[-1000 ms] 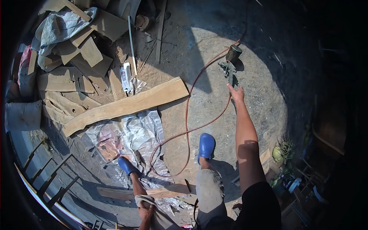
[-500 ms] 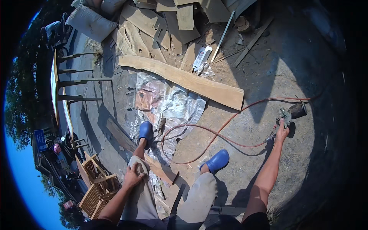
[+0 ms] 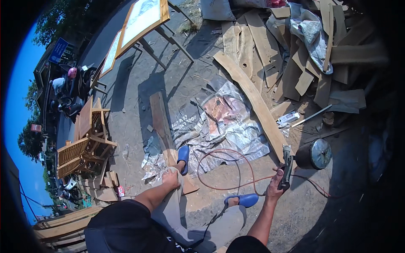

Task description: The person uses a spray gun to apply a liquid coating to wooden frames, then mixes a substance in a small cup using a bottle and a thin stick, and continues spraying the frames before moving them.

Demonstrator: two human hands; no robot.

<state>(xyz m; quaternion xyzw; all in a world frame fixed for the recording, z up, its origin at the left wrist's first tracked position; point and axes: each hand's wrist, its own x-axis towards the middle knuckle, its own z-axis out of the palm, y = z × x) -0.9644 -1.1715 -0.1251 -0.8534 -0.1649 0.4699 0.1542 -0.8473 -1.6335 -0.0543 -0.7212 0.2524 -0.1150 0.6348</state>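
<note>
My right hand (image 3: pixel 275 187) is closed round the handle of a spray gun (image 3: pixel 288 168), held out over the ground. A dark round paint cup (image 3: pixel 314 154) with a pale, smeared lid is attached to the gun. From the gun's handle a reddish air hose (image 3: pixel 213 152) loops across the ground. My left hand (image 3: pixel 170 179) rests at my left knee, its fingers curled on the grey trouser leg (image 3: pixel 168 206). Close beyond the gun lies a long, curved wooden plank (image 3: pixel 253 99), partly along a crumpled silver sheet (image 3: pixel 240 139).
A darker board (image 3: pixel 159 114) lies beside my left foot in its blue clog (image 3: pixel 183 159). Offcuts (image 3: pixel 299 67) are heaped at the far right. A wooden-framed table (image 3: pixel 145 19) stands far left, with slatted wooden chairs (image 3: pixel 78 156) nearer. Motorbikes (image 3: pixel 71 103) and a person are beyond.
The view has swung left, showing more chairs and the road side. My right hand has raised and turned the spray gun, bringing its cup lid into view. My left hand stays at my knee.
</note>
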